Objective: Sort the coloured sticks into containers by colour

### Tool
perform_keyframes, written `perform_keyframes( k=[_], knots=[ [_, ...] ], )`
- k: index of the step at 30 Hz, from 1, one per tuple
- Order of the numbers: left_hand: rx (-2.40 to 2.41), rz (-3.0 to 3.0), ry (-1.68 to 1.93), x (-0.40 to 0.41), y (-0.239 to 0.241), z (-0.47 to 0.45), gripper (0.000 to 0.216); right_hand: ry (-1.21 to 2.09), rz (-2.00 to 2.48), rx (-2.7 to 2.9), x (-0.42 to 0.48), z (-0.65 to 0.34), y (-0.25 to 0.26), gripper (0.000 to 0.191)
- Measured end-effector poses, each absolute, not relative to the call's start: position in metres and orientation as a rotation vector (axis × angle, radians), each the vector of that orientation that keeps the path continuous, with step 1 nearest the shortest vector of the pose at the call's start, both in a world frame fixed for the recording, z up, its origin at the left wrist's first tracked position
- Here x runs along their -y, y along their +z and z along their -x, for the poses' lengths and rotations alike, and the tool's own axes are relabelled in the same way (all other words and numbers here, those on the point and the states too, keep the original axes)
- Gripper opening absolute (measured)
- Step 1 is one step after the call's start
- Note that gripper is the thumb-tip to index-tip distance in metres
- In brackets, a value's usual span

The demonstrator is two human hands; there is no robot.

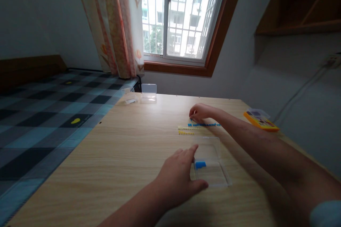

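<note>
My left hand (179, 174) rests on the wooden table (128, 156) with fingers spread, its thumb and forefinger touching the left side of a clear plastic box (213, 175). A few blue pieces (200, 165) lie inside that box. My right hand (200, 112) reaches further out, fingers curled down in a pinch at the left end of a row of blue pieces (204, 125). What the fingertips hold is too small to make out. Just in front lie a pale row (183, 127) and a short yellow row (185, 133).
Two more clear boxes (148, 93) stand at the table's far left corner. An orange tray (260, 120) with coloured compartments sits at the right edge. A checked bed (42, 120) lies to the left, a window and curtain behind.
</note>
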State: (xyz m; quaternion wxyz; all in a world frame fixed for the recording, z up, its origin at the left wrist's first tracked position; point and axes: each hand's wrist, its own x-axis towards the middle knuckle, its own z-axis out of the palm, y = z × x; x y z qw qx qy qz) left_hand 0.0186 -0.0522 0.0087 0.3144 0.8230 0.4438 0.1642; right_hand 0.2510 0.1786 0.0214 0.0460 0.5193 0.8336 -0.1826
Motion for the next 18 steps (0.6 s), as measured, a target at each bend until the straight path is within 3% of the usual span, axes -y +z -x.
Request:
perform_keyframes(
  k=[11,14,18],
  knots=[
    [-1.164,-2.187,0.443,0.052,0.007,-0.018,0.097,-0.484,-1.524,-2.817,-0.168,-0.253,0.023,0.017],
    [-1.168,-2.195,0.432,0.052,0.008,-0.019,0.097,-0.426,-1.591,-2.918,-0.154,-0.260,0.034,0.011],
    [-1.181,-2.193,0.417,0.051,0.010,-0.020,0.096,-0.401,-1.667,-3.073,-0.097,-0.280,0.064,0.017]
  ],
)
